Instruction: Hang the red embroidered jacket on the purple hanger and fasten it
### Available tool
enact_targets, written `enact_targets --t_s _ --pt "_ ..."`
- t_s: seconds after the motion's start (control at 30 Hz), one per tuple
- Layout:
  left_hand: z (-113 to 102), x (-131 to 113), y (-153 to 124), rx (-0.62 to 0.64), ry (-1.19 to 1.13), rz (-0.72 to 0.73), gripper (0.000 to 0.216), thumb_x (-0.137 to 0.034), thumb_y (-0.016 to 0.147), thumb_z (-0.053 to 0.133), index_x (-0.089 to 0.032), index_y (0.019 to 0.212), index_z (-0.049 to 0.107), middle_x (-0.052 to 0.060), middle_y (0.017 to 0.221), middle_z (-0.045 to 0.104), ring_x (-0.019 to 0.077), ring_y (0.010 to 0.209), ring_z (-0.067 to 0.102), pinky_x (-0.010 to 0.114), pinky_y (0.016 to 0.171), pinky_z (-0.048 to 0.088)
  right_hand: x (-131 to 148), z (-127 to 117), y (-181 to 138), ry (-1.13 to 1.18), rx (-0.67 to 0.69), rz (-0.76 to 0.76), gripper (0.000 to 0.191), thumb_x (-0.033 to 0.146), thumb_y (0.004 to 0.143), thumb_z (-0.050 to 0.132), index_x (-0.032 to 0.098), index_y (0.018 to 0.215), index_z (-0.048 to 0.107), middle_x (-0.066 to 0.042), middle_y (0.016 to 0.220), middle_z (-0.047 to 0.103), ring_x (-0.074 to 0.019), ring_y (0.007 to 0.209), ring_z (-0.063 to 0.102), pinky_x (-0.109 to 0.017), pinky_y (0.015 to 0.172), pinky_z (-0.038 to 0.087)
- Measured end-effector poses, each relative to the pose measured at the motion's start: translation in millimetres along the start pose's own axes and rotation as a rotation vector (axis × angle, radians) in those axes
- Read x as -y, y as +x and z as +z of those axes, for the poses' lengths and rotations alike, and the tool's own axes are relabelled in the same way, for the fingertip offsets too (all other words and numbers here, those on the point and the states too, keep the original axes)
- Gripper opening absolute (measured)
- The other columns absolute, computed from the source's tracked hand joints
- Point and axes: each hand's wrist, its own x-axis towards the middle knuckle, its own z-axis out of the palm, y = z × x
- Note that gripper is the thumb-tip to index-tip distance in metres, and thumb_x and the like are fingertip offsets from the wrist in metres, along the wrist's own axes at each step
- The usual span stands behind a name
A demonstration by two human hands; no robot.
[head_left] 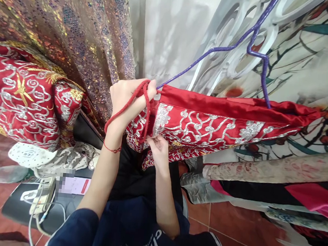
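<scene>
A red satin skirt (198,128) with silver embroidery hangs from a purple wire hanger (217,49). My left hand (133,100) is closed at the near end of its waistband, by the hanger's lower wire; the fingertips are turned away from view. A red cord (125,106) loops over that hand and wrist and runs down along the skirt's side opening. Below it, my right hand (158,149) pinches the edge of the skirt near the cord's lower end. Folds of the same embroidered cloth drape under both hands.
More red embroidered cloth (32,102) is piled at left before a sequined curtain (75,21). Lower left are a plastic bottle (5,173), a phone (78,185) and a power strip (42,194) with cables. Several garments (272,166) hang at right beside a white ring-patterned frame (240,57).
</scene>
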Motion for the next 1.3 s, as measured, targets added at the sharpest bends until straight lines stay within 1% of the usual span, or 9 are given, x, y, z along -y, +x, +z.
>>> enact_targets --t_s 0.2,0.4,0.5,0.63,0.73,0.87,1.03,1.2,1.3 --pt "0.9 1.9 1.3 -0.001 0.008 0.022 0.059 -0.057 0.095 0.054 -0.022 0.049 0.038 -0.003 0.044 0.030 0.0112 0.049 0.032 0.035 0.052 0.025 7.6 2.9 -3.5 0.129 0.060 0.083 0.022 0.037 0.067 0.081 0.023 0.080 0.071 0.001 0.079 0.072 -0.0156 0.078 0.068 -0.034 0.091 0.055" --pt "0.8 3.5 2.0 0.015 0.020 0.022 0.059 -0.056 0.095 0.054 -0.022 0.049 0.040 -0.002 0.045 0.035 0.0113 0.049 0.035 0.035 0.053 0.026 22.3 8.2 -12.9 -0.096 -0.039 0.007 0.022 0.042 0.074 0.075 0.021 0.075 0.067 0.001 0.071 0.068 -0.0145 0.069 0.063 -0.031 0.077 0.054" --pt "0.8 2.8 1.9 0.014 0.016 0.023 0.059 -0.055 0.095 0.055 -0.021 0.049 0.041 -0.003 0.044 0.035 0.0107 0.047 0.034 0.035 0.052 0.026 24.0 13.9 -19.7 -0.093 -0.051 0.000 0.023 0.042 0.076 0.072 0.021 0.075 0.062 0.003 0.067 0.064 -0.0132 0.065 0.059 -0.028 0.072 0.051" --pt "1.1 2.8 -0.3 0.022 0.010 0.025 0.057 -0.053 0.096 0.055 -0.021 0.050 0.043 -0.003 0.046 0.037 0.0108 0.047 0.035 0.035 0.053 0.026 14.5 20.0 -21.8 0.031 -0.188 -0.069 0.025 0.040 0.074 0.074 0.021 0.072 0.058 0.004 0.068 0.059 -0.0116 0.069 0.057 -0.027 0.075 0.049" --pt "2.3 4.2 -3.5 0.034 0.005 0.038 0.055 -0.052 0.095 0.055 -0.022 0.051 0.043 -0.002 0.046 0.038 0.0111 0.048 0.035 0.035 0.053 0.026 8.3 21.6 -19.5 0.146 -0.343 -0.108 0.028 0.037 0.065 0.080 0.022 0.070 0.057 0.005 0.069 0.058 -0.0111 0.072 0.057 -0.028 0.080 0.051" --pt "4.5 5.4 -5.9 0.033 -0.018 0.038 0.053 -0.051 0.095 0.055 -0.022 0.052 0.046 -0.003 0.046 0.038 0.0111 0.048 0.036 0.035 0.053 0.028 8.5 20.4 -17.8 0.151 -0.291 -0.109 0.028 0.038 0.063 0.081 0.021 0.074 0.061 0.001 0.076 0.065 -0.0150 0.079 0.063 -0.034 0.088 0.054" --pt "3.0 4.0 -3.7 0.059 -0.030 0.024 0.049 -0.046 0.096 0.055 -0.022 0.054 0.050 -0.002 0.048 0.042 0.0116 0.050 0.042 0.034 0.055 0.030 17.4 12.4 -19.8 -0.083 -0.124 -0.138 0.026 0.043 0.073 0.076 0.021 0.082 0.067 -0.004 0.084 0.072 -0.0192 0.085 0.067 -0.035 0.088 0.054" --pt "2.0 6.1 -2.1 0.043 0.065 0.054 0.049 -0.040 0.096 0.055 -0.022 0.052 0.045 -0.002 0.046 0.041 0.0119 0.048 0.039 0.036 0.053 0.029 31.0 8.3 -29.1 -0.587 -0.054 -0.202 0.018 0.035 0.088 0.061 0.021 0.077 0.062 0.001 0.066 0.061 -0.0132 0.060 0.055 -0.027 0.063 0.044" --pt "3.1 7.5 -2.8 0.036 0.058 0.057 0.047 -0.040 0.096 0.055 -0.023 0.053 0.047 -0.002 0.045 0.041 0.0123 0.048 0.040 0.035 0.053 0.030 37.9 13.2 -35.0 -0.800 -0.079 -0.298 0.018 0.029 0.091 0.055 0.022 0.075 0.058 0.003 0.062 0.053 -0.0114 0.052 0.045 -0.027 0.058 0.037"
